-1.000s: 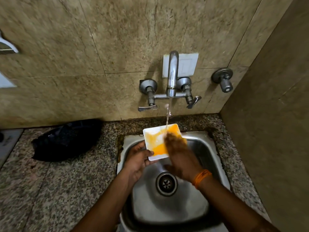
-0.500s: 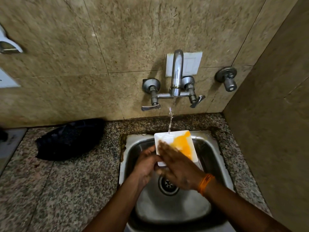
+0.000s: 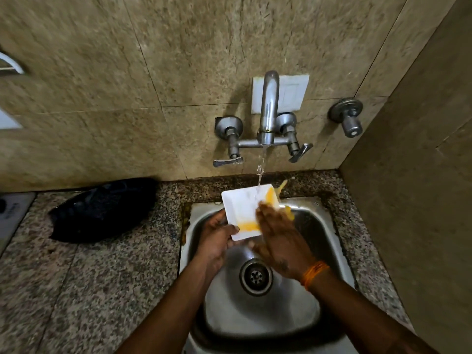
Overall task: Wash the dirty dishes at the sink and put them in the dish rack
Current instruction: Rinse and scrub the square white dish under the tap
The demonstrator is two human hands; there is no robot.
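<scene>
A white square plate (image 3: 241, 206) smeared with yellow-orange residue is tilted over the back of the steel sink (image 3: 329, 226), under a thin stream of water from the tap (image 3: 268, 108). My left hand (image 3: 217, 241) grips the plate's lower left edge. My right hand (image 3: 282, 241) lies flat on the plate's right side, fingers together, covering part of it. Yellow residue shows near the plate's lower edge and at its top right corner, with some splashing off the rim. An orange thread band is on my right wrist.
The drain (image 3: 256, 276) sits in the middle of the sink bowl. A black bag (image 3: 102, 209) lies on the speckled granite counter (image 3: 76, 290) to the left. A second valve (image 3: 348, 118) juts from the wall at right. A side wall closes the right.
My right hand has rubbed across the plate, and much of the yellow residue has washed off the plate's left part. The plate has stayed under the stream.
</scene>
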